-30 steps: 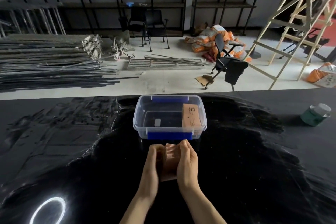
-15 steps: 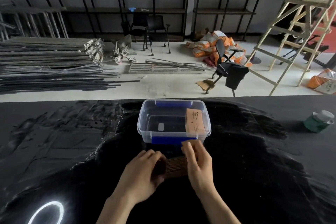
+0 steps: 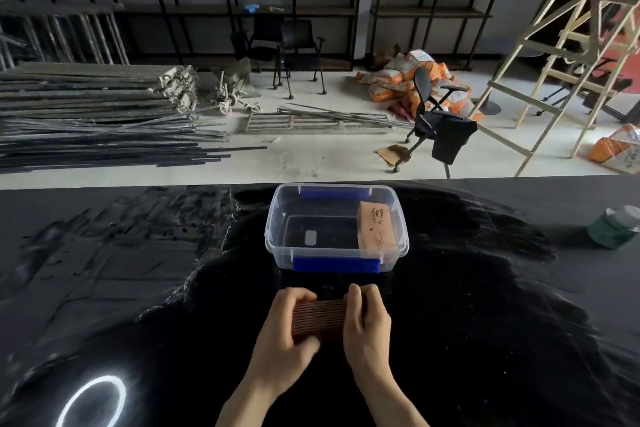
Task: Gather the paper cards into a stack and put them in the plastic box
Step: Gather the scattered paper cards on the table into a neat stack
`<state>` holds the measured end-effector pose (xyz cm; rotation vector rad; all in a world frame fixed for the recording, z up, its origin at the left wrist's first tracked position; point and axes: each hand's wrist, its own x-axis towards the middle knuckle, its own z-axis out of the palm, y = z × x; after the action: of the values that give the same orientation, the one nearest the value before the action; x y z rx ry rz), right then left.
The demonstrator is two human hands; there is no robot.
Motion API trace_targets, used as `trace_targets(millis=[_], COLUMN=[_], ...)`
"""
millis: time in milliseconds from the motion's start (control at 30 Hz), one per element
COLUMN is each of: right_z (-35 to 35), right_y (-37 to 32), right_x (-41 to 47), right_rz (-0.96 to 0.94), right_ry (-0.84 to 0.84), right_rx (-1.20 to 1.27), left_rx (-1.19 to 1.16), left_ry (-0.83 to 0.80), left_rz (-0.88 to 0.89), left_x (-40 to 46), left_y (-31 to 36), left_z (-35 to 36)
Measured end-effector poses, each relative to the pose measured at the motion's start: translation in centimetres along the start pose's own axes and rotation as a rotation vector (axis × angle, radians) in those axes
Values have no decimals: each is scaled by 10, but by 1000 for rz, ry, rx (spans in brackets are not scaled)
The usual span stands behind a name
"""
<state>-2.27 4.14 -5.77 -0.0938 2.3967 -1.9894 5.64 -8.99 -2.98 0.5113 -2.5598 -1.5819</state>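
Plastic box point(image 3: 335, 255) sits on bench point(image 3: 138, 288), centre, far side. Card stack point(image 3: 376, 231) lies in box, against its right wall. Nearer, just before box, second stack of cards point(image 3: 320, 320) held between left hand point(image 3: 289, 336) and right hand point(image 3: 367, 326). Jar point(image 3: 614, 227) on bench far right, well apart from box.

Paper cards point(image 3: 320, 319): brown stack, edges up, squeezed between two hands just near of the box. Plastic box point(image 3: 277, 218): clear, blue clips, lidless, mid-tabletop near the far edge; brown card stack point(image 3: 376, 231) against its right wall.
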Motion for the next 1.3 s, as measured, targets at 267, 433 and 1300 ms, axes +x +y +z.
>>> trace_targets(millis=[267,433,1300], right_z=[1,7,10], right_y=[3,1,2], right_x=[4,3,4], right_rz=[51,8,3], right_ry=[-8,-32,-2], right_rx=[58,62,10], left_rx=[-532,-428,-34], left_ry=[591,642,345], left_rz=[-235,-175,-24], left_x=[16,25,12], left_y=[24,16,4], left_z=[42,36,11])
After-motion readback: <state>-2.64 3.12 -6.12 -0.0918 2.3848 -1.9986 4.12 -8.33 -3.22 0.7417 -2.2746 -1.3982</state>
